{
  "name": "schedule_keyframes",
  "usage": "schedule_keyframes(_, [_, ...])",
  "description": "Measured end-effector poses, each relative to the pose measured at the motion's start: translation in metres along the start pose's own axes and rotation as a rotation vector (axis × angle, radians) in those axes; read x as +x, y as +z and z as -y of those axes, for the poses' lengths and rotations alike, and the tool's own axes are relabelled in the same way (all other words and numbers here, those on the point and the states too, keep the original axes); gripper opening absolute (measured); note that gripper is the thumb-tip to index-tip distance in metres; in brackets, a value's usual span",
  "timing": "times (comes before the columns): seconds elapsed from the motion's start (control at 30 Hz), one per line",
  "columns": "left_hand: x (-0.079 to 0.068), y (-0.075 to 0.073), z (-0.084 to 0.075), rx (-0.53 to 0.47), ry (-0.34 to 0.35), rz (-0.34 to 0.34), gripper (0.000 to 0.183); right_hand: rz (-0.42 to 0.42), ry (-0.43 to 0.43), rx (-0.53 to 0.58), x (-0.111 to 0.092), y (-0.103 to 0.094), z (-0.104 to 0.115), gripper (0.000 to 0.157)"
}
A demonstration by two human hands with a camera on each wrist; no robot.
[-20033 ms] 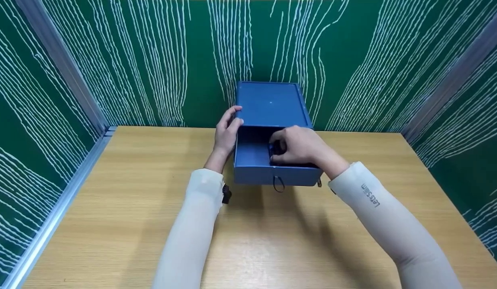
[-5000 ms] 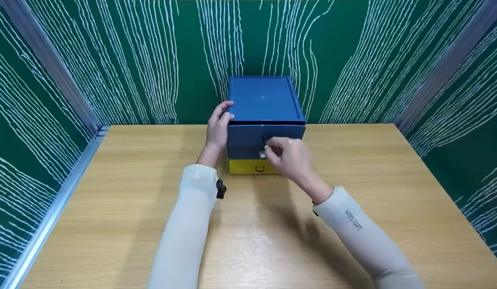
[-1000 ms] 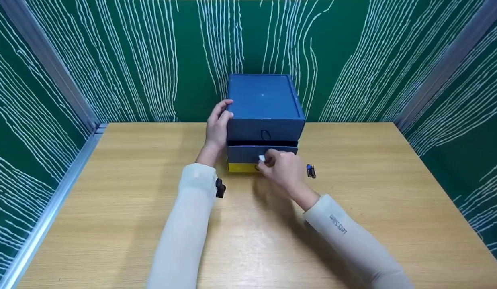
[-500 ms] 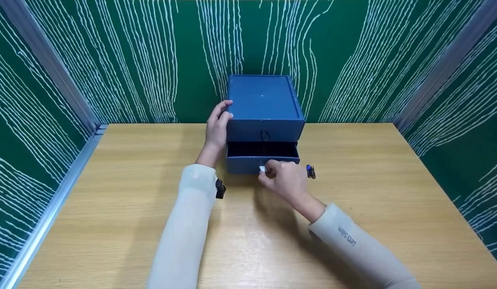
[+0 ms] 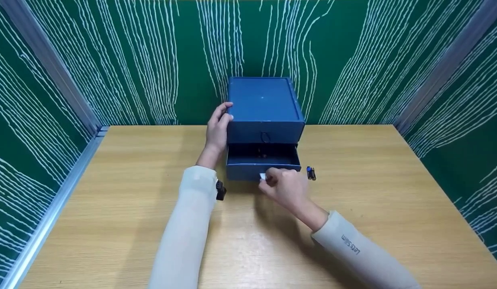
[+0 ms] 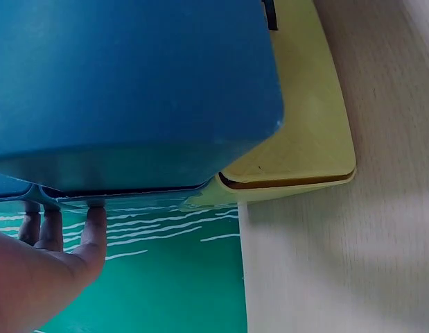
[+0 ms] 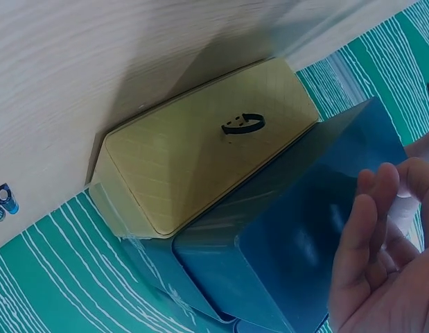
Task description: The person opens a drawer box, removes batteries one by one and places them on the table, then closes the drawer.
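Note:
A stack of drawers (image 5: pixel 264 98) stands against the back wall, blue above and yellow below. Its middle blue drawer (image 5: pixel 244 171) is pulled out, with something small and dark inside, too unclear to name. At that drawer's front, my right hand (image 5: pixel 288 186) has curled fingers pinching the pull, beside a white tab (image 5: pixel 262 176); the fingers hide most of the pull. My left hand (image 5: pixel 217 130) rests against the left side of the stack, fingers extended, also seen in the left wrist view. Two batteries (image 5: pixel 311 173) lie on the table right of the drawer.
The upper blue drawer is closed, with a black loop handle (image 5: pixel 265 137). Beneath, the yellow drawer (image 7: pixel 200 152) is closed and carries a black loop (image 7: pixel 243 125). A green wall with white lines (image 5: pixel 144 60) bounds the wooden table (image 5: pixel 131 220) at the back.
Over the last second my right hand has drawn the middle drawer out towards me. Earlier the top drawer was open, then nearly closed. The left hand has stayed on the side.

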State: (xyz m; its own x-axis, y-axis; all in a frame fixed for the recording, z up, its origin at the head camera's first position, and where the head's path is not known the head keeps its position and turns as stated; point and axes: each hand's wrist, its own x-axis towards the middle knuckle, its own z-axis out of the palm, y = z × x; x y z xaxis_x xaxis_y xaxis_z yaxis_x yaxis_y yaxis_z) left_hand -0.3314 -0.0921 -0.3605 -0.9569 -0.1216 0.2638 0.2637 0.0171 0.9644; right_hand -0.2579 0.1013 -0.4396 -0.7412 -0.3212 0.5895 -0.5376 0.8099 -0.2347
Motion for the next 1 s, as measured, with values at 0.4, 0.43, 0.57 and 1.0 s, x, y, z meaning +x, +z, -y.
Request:
schedule_keyframes(0.4, [0.012, 0.0, 0.018, -0.003, 0.026, -0.012, 0.034, 0.015, -0.007, 0.026, -0.007, -0.004, 0.001, 0.014])
schedule_keyframes(0.43, [0.015, 0.0, 0.022, -0.011, 0.036, -0.017, 0.034, 0.01, -0.009, 0.023, -0.008, -0.004, 0.001, 0.014])
schedule_keyframes(0.57, [0.017, 0.0, 0.025, -0.036, 0.047, -0.019, 0.035, -0.018, -0.026, 0.017, -0.01, -0.003, 0.001, 0.013])
schedule_keyframes(1.0, [0.016, -0.001, 0.024, -0.03, 0.047, -0.016, 0.034, -0.029, -0.045, 0.036, -0.014, -0.003, 0.002, 0.011])
